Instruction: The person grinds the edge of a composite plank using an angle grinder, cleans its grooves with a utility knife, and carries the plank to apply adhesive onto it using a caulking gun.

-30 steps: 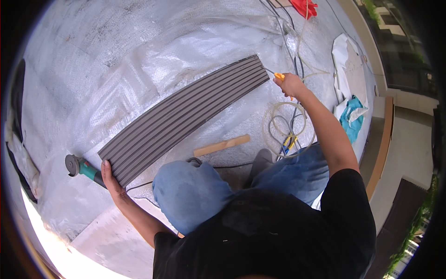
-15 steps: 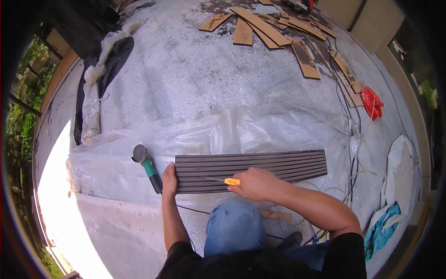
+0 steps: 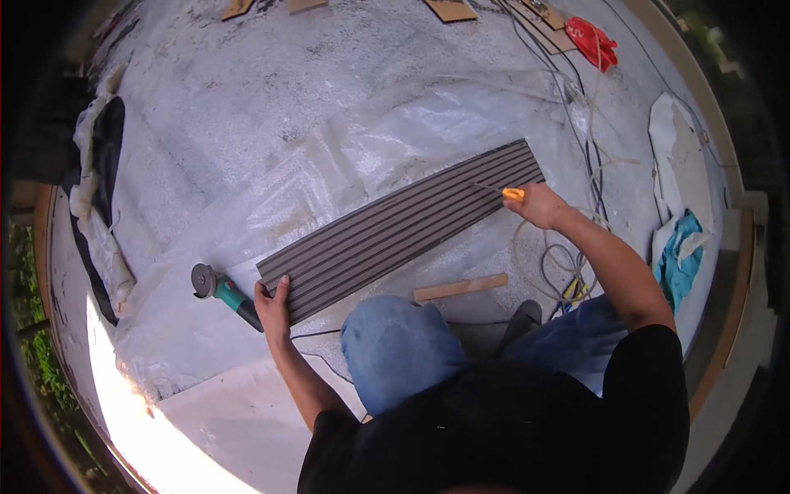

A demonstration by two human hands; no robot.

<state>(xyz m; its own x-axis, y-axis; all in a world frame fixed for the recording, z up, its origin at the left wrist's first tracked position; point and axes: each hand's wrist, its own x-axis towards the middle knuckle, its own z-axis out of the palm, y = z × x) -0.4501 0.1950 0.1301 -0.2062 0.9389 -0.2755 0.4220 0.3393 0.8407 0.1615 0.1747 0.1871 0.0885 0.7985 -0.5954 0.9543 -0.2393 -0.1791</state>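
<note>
A dark brown grooved decking board (image 3: 395, 229) lies slantwise before my knees, its right end farther off. My left hand (image 3: 272, 308) grips its near left end, thumb on the top face and fingers round the edge. In my right hand (image 3: 541, 206), closed, is a yellow-handled screwdriver (image 3: 513, 194). Its thin shaft points left over the grooves near the board's right end; whether the tip touches is too small to tell. Just left of my left hand lies a green and black angle grinder (image 3: 230, 295) with its disc up.
Clear plastic sheeting (image 3: 329, 156) spreads under the board. Cables (image 3: 588, 156) run down the right side and coil near my foot. A wood strip (image 3: 461, 286) lies by my knee. Farther right are a red bag (image 3: 591, 43) and teal cloth (image 3: 680, 251); offcuts (image 3: 451, 8) lie at the back.
The screwdriver in my right hand has moved from the board's middle toward its right end. My view has shifted and turned, so the board now appears slanted. My left hand keeps its end.
</note>
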